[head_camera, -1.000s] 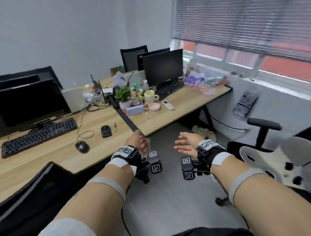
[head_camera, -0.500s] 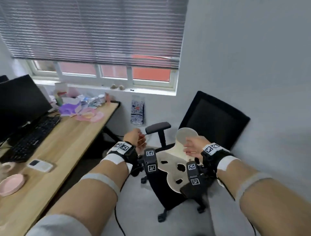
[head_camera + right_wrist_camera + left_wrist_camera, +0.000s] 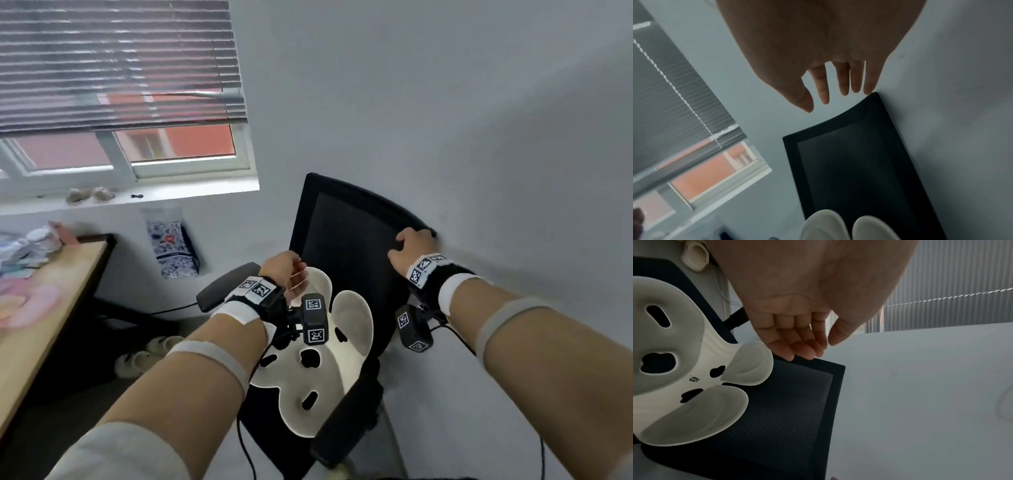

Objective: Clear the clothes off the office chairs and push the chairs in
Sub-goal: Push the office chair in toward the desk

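A black mesh office chair stands against the grey wall, its backrest facing me. A white moulded seat cushion with dark holes lies on the seat; no clothing shows on this chair. My left hand hovers at the backrest's left edge. In the left wrist view my left hand has relaxed, slightly bent fingers just above the backrest corner, beside the cushion, and holds nothing. My right hand is at the top right corner. In the right wrist view my right hand has straight, spread fingers, the little finger touching the backrest corner.
A wooden desk with clutter runs along the left, pale slippers under it. A patterned bag leans on the wall below the window sill. The chair's armrests stick out toward me. The wall is close behind the chair.
My view swung right from the desk to the chair. Both hands reached up to the backrest, the right one going from over the cushion to the top right corner.
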